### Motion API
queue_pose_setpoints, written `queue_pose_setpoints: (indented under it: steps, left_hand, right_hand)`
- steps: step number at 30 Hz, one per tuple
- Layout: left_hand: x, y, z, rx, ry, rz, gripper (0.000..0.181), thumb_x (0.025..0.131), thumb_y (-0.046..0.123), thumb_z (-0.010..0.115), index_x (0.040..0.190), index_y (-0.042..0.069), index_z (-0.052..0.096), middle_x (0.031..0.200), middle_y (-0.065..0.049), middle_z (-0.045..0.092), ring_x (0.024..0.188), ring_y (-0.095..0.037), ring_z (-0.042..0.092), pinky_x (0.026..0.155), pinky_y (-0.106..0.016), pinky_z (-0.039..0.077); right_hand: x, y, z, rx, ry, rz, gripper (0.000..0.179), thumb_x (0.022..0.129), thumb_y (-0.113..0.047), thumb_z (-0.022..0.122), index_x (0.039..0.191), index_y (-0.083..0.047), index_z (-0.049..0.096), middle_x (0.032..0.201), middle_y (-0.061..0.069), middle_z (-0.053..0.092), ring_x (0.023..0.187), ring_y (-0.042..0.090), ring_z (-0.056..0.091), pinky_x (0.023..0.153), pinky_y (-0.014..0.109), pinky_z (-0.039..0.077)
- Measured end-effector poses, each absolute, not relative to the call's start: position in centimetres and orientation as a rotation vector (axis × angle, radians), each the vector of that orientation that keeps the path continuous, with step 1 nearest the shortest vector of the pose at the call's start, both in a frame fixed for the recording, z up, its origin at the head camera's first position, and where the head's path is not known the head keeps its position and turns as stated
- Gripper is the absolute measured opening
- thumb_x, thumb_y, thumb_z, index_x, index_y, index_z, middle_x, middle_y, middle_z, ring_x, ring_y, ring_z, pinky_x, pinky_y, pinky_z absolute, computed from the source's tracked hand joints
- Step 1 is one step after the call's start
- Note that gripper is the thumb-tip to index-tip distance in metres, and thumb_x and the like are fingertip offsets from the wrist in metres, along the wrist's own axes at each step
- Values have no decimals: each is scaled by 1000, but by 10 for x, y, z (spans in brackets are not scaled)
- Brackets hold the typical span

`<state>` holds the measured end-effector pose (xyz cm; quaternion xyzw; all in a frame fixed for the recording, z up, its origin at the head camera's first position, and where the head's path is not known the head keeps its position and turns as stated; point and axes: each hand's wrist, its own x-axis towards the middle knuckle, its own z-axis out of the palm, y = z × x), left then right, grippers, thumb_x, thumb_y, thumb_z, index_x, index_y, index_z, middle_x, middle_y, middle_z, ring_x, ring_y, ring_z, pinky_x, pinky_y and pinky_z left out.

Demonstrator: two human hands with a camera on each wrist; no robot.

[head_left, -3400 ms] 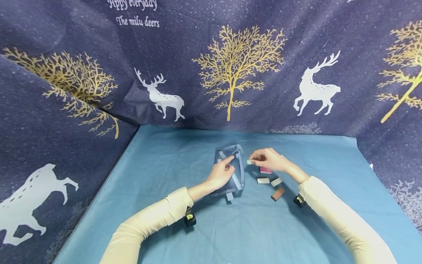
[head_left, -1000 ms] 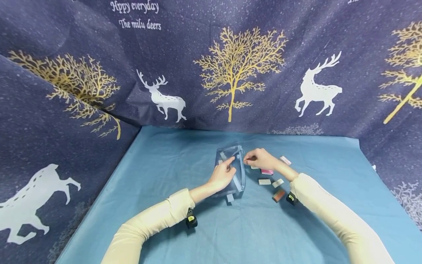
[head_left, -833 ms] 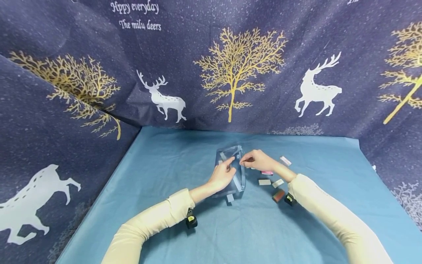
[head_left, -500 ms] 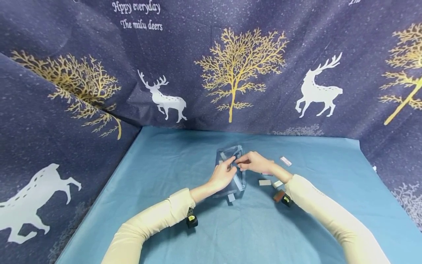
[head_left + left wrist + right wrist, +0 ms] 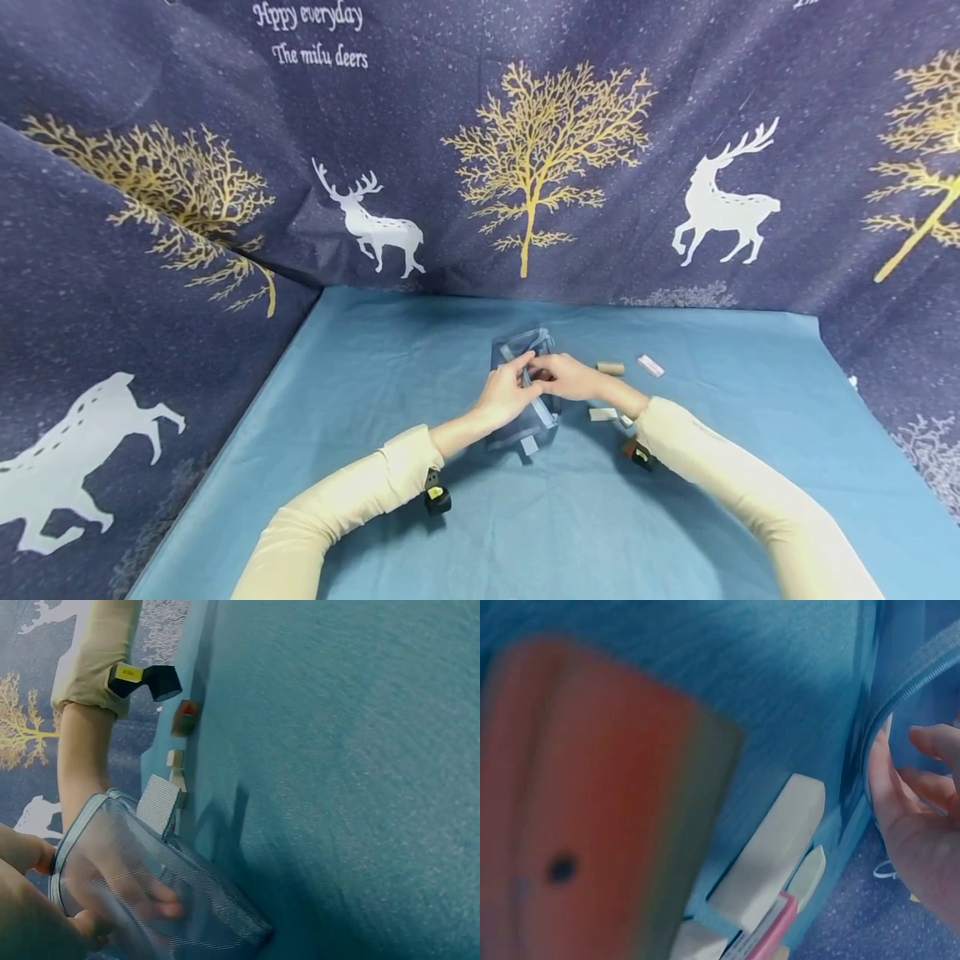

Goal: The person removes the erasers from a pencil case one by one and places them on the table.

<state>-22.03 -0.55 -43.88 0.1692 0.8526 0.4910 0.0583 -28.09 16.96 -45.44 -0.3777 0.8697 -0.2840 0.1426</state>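
My left hand (image 5: 501, 400) pinches the mouth edge of a blue mesh zip pouch (image 5: 206, 892), which stands partly raised with its mouth open. Through the mesh in the left wrist view, the fingers of my right hand (image 5: 566, 377) show inside the pouch, loosely extended, with nothing seen in their grip. In the right wrist view they reach past the curved zip edge (image 5: 911, 688). A pale fabric tab (image 5: 157, 806) sticks out from the pouch's near end. Close to my right wrist lie a white eraser (image 5: 772, 847), a pink-sleeved eraser (image 5: 769, 930) and a red-and-green block (image 5: 615, 795).
Beyond my right forearm lie a tan block (image 5: 611, 367) and a small white-and-pink eraser (image 5: 650, 365). A blue cloth (image 5: 420, 350) covers the table, with a dark deer-and-tree curtain (image 5: 465, 167) behind it. Black wrist cameras hang under both sleeves.
My right hand, holding a pale block 3.4 seconds ago, has moved left from beside the small blocks into the pouch's mouth. My left hand has stayed at the pouch. The tan block has come into sight.
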Motion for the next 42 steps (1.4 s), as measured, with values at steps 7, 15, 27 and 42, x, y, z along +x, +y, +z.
queue_pose_setpoints:
  steps: [7, 15, 27, 42]
  left_hand:
    - [-218, -9, -430, 534, 2693, 1372, 58, 84, 17, 53, 139, 5, 39, 45, 6, 32, 36, -8, 25, 36, -20, 24]
    - [-219, -15, -422, 665, 2797, 1165, 55, 87, 20, 50, 137, 0, 39, 42, 6, 36, 30, -5, 24, 33, -17, 22]
    - [-217, -25, -424, 745, 2748, 1127, 55, 91, 23, 44, 141, 2, 34, 41, 6, 33, 31, -7, 21, 32, -18, 21]
    - [-216, -24, -425, 801, 2766, 1144, 54, 91, 21, 44, 141, 3, 34, 42, 6, 33, 31, -6, 23, 33, -17, 21]
  right_hand:
    - [-283, 156, -461, -1144, 2551, -686, 43, 88, -3, 47, 130, 2, 45, 111, 19, 55, 82, 20, 54, 71, 31, 44]
    - [-288, 147, -464, -1086, 2587, -599, 53, 87, -4, 44, 139, 3, 33, 130, 19, 46, 114, 28, 48, 91, 40, 42]
    - [-298, 135, -457, -1029, 2452, -615, 18, 82, -2, 49, 67, -11, 50, 54, -5, 42, 47, 8, 31, 52, 20, 29]
    - [-306, 126, -444, -841, 2450, -420, 26, 89, -5, 43, 110, -5, 58, 60, 2, 59, 52, 9, 56, 53, 20, 47]
